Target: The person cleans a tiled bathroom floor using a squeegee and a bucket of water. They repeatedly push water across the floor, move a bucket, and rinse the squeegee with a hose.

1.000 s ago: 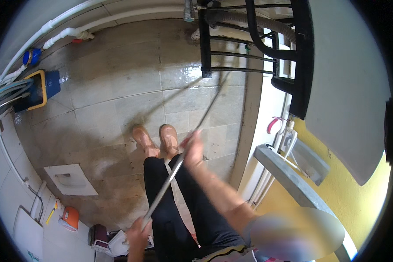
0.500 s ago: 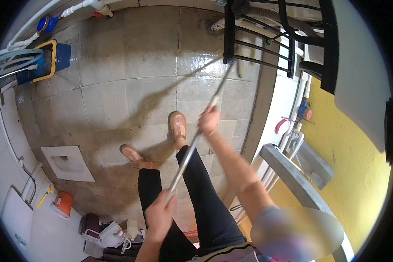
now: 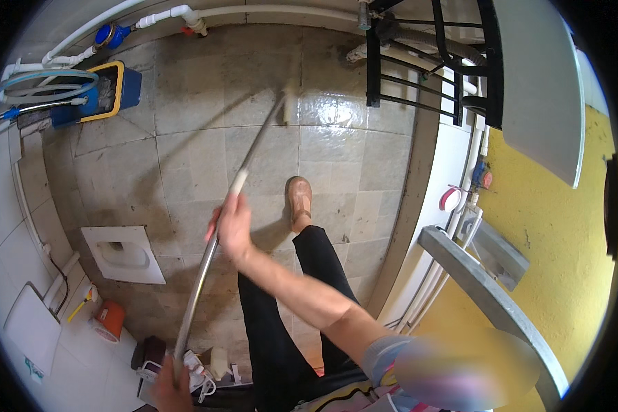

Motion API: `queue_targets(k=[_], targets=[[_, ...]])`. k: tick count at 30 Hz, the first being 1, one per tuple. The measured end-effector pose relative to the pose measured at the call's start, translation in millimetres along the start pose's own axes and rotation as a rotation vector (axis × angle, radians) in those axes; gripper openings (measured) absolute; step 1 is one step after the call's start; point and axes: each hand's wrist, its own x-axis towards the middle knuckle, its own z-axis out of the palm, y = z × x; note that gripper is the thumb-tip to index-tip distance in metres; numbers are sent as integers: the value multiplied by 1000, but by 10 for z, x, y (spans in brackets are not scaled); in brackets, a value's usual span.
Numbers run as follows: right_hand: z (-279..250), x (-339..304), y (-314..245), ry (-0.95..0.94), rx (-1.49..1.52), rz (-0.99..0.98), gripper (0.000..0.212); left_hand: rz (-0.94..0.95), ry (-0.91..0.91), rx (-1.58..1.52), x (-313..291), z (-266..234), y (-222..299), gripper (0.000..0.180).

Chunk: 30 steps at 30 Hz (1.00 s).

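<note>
A long-handled floor tool (image 3: 200, 275) with a metal pole and a white joint slants across the view. Its narrow pale head (image 3: 286, 110) rests on the wet tiles at the far middle, too blurred to tell brush from squeegee. My right hand (image 3: 233, 230) wraps the pole just below the white joint. Lower left, my left hand (image 3: 172, 388) closes round the near end of the pole, partly smeared by motion. One brown shoe (image 3: 299, 198) shows to the right of the pole; my other foot is hidden behind my right hand and forearm.
A white squat toilet (image 3: 123, 254) is set in the floor at left. Beyond it stands a blue bucket (image 3: 129, 93) with a yellow rim and a hose. A black metal rack (image 3: 419, 81) is far right; a grey rail (image 3: 477, 285) runs nearer. An orange tub (image 3: 108, 321) sits lower left.
Both hands and the pole have swung left. The tool's head has moved left from beside the black rack to the middle of the far floor. The view has shifted slightly.
</note>
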Motion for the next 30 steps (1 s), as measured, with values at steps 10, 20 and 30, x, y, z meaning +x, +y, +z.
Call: queue_targets(k=[10, 20, 30], targets=[[-318, 1994, -327, 523, -438, -246, 23, 190, -155, 46, 1531, -280, 807, 30], [509, -321, 542, -148, -516, 158, 24, -184, 23, -8, -555, -161, 31, 39], [-1669, 256, -295, 328, -337, -174, 26, 127, -220, -354, 200, 1057, 522, 33]])
